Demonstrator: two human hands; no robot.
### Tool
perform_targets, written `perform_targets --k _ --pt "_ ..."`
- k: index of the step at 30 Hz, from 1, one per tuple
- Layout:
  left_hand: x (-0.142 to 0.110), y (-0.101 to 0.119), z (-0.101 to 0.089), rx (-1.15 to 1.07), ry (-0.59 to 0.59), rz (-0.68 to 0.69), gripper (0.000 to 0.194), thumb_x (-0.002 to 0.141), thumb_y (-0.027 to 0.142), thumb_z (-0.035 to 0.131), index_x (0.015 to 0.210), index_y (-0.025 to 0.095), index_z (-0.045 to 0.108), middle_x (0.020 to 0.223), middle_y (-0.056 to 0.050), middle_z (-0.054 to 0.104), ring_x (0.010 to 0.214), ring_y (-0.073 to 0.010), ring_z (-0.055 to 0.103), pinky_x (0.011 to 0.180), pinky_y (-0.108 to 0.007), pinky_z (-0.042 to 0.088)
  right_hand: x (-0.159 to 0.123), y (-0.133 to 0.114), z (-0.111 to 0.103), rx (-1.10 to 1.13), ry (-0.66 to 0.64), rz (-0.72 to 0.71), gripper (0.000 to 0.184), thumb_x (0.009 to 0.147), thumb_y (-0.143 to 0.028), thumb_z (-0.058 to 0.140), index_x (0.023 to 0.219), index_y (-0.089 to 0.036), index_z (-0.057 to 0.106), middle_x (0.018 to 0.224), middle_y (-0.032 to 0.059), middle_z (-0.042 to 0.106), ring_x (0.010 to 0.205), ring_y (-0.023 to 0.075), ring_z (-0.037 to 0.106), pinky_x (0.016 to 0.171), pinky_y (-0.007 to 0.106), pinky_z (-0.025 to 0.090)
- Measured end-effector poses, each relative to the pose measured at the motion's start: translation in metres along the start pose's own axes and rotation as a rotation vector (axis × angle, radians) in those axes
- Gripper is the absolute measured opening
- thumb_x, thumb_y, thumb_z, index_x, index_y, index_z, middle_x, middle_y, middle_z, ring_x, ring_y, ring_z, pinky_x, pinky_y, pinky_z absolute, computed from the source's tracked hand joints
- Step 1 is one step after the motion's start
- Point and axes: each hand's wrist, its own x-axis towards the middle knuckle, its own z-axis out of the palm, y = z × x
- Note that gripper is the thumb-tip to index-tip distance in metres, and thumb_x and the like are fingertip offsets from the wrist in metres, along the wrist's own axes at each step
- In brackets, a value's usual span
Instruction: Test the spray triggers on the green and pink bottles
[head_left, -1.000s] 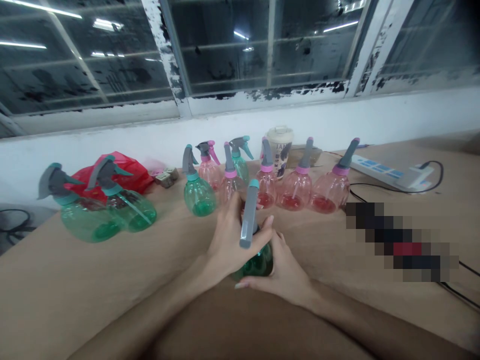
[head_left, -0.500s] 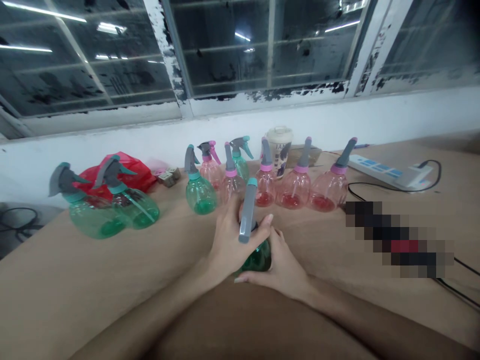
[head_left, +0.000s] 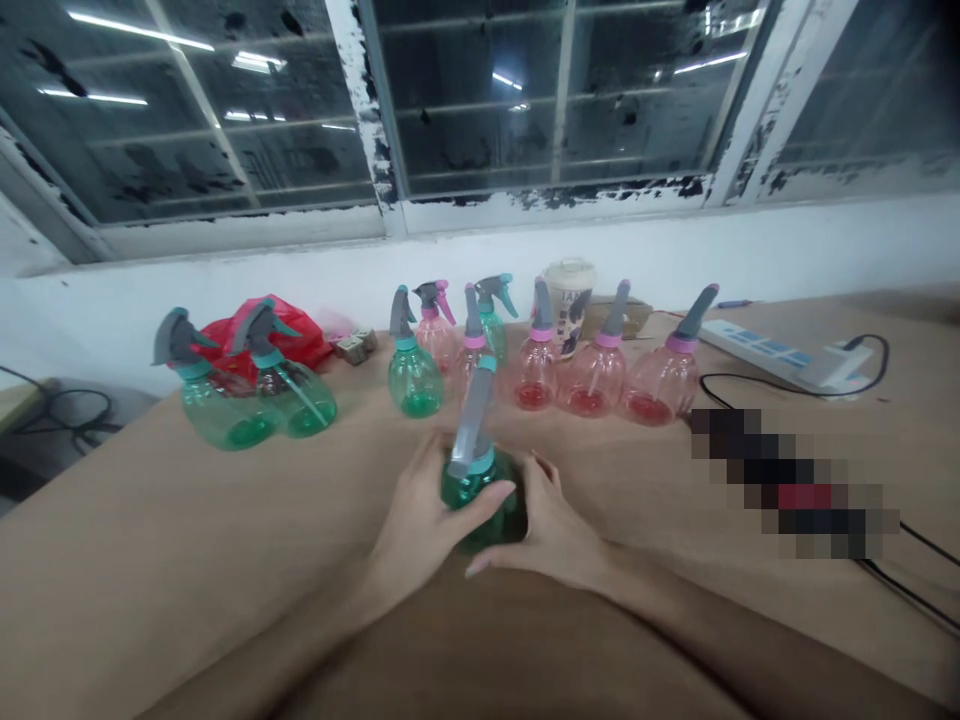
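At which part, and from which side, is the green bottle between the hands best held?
Probably by its round body, from left and right together: it bulges below the narrow collar, while the spray head is slim and juts up.

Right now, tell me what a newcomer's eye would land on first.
Likely the green spray bottle at front centre, between the left grip and right grip. Next, the row of pink bottles behind it to the right, and the red bag at back left, partly behind two green bottles.
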Motion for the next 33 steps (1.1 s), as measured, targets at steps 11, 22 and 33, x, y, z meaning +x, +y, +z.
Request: perform_targets --k 11,22,33 --pt "0.012 -0.079 -0.098 0.361 0.374 -0.239 0.045 0.074 0.062 0.054 0.082 0.019 0.062 0.092 -0.005 0.053 0.085 -0.0238 0.059 0.072 -0.035 0.050 -0.004 0.006 0.001 -0.080 -0.069 0.086 0.088 0.061 -0.069 0.067 0.130 -0.022 0.038 0.132 0.0110 0.045 0.130 0.0326 0.030 0.106 0.052 0.030" --pt "0.093 -0.111 -0.092 0.532 0.458 -0.150 0.041 0.086 0.051 0.048 0.102 0.014 0.056 0.099 -0.009 0.062 0.107 -0.0297 0.055 0.092 -0.041 0.042 -0.004 0.004 0.002 -0.117 -0.067 0.083 0.080 0.064 -0.064 0.068 0.126 -0.021 0.041 0.130 0.0109 0.047 0.130 0.0317 0.029 0.106 0.052 0.029" --pt "0.067 -0.082 -0.095 0.583 0.622 -0.060 0.073 0.083 0.052 0.056 0.137 0.013 0.027 0.129 -0.018 0.050 0.123 -0.0348 0.043 0.101 -0.047 0.037 -0.005 0.004 0.003 -0.094 -0.053 0.087 0.073 0.066 -0.056 0.071 0.123 -0.022 0.042 0.129 0.0102 0.049 0.127 0.0297 0.034 0.107 0.050 0.030"
